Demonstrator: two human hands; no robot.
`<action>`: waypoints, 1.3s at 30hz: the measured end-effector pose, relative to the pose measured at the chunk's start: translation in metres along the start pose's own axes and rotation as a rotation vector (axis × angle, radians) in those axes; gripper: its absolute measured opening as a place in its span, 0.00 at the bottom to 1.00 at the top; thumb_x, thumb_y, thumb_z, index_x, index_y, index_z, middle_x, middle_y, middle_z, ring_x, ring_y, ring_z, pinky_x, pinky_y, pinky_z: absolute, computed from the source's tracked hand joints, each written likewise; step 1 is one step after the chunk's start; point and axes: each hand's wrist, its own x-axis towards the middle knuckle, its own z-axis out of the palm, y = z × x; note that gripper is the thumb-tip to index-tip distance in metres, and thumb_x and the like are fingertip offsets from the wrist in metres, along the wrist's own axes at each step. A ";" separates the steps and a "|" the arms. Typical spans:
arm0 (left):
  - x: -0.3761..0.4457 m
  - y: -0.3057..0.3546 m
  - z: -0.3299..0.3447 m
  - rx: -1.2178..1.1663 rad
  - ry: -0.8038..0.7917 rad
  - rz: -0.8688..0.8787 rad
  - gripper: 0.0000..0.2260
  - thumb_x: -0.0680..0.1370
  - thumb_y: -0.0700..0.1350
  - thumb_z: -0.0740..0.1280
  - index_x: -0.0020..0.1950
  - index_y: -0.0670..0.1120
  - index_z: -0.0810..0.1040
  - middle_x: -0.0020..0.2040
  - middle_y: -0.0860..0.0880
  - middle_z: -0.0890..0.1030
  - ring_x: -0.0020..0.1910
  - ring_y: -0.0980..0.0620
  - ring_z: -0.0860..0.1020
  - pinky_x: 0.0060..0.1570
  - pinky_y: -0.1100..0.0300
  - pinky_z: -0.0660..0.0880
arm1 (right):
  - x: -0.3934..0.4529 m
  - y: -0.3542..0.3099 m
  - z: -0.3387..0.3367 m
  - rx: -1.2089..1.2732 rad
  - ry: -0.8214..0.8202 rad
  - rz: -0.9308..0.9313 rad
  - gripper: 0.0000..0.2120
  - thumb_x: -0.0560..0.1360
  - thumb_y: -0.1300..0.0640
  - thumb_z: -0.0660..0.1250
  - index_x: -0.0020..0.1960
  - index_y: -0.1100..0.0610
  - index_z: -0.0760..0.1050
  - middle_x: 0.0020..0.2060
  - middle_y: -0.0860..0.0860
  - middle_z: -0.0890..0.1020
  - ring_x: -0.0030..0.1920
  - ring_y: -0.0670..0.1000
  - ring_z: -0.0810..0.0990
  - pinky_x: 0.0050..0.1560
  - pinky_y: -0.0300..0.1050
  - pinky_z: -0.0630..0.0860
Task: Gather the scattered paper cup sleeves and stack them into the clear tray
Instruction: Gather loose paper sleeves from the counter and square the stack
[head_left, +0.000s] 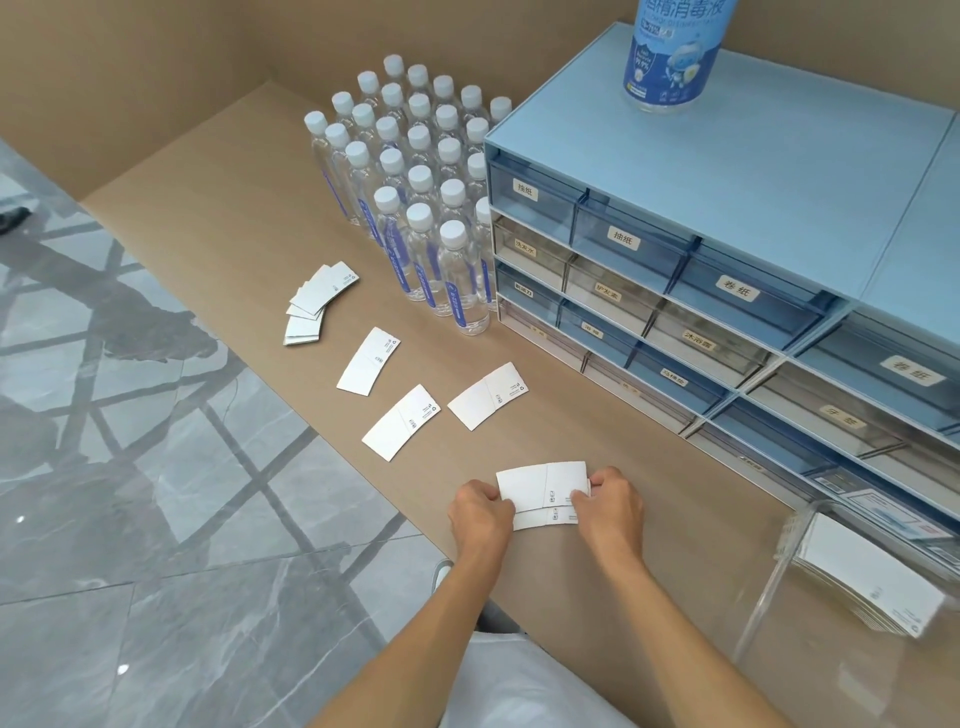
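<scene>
Flat white paper cup sleeves lie on the tan counter. My left hand and my right hand pinch the two ends of a small pile of sleeves near the counter's front edge. Three single sleeves lie apart further back: one, one and one. A fanned bunch of sleeves rests at the left. The clear tray stands at the right and holds a stack of sleeves.
Several capped water bottles stand grouped at the back. A blue drawer cabinet with labelled drawers fills the right side, with a disinfectant bottle on top. The counter's left edge drops to a grey marble floor.
</scene>
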 end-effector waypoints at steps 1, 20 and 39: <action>-0.001 -0.001 0.000 -0.014 -0.004 -0.015 0.07 0.73 0.37 0.68 0.49 0.42 0.82 0.49 0.45 0.82 0.41 0.47 0.78 0.39 0.58 0.74 | 0.001 0.001 -0.001 0.039 -0.011 0.013 0.08 0.73 0.62 0.70 0.51 0.62 0.78 0.50 0.58 0.84 0.51 0.61 0.81 0.47 0.46 0.74; 0.016 0.008 -0.034 -0.215 0.047 0.004 0.04 0.74 0.39 0.70 0.48 0.43 0.79 0.42 0.45 0.84 0.41 0.49 0.81 0.37 0.60 0.75 | 0.008 -0.046 0.010 0.160 -0.072 -0.067 0.05 0.73 0.60 0.70 0.47 0.59 0.75 0.40 0.50 0.80 0.43 0.55 0.81 0.39 0.44 0.72; 0.083 0.059 -0.049 -0.305 0.033 -0.140 0.12 0.74 0.36 0.70 0.35 0.44 0.71 0.38 0.47 0.76 0.27 0.54 0.70 0.27 0.66 0.64 | 0.071 -0.130 0.033 0.014 -0.059 -0.181 0.08 0.72 0.61 0.71 0.37 0.56 0.73 0.40 0.53 0.82 0.40 0.55 0.80 0.34 0.42 0.71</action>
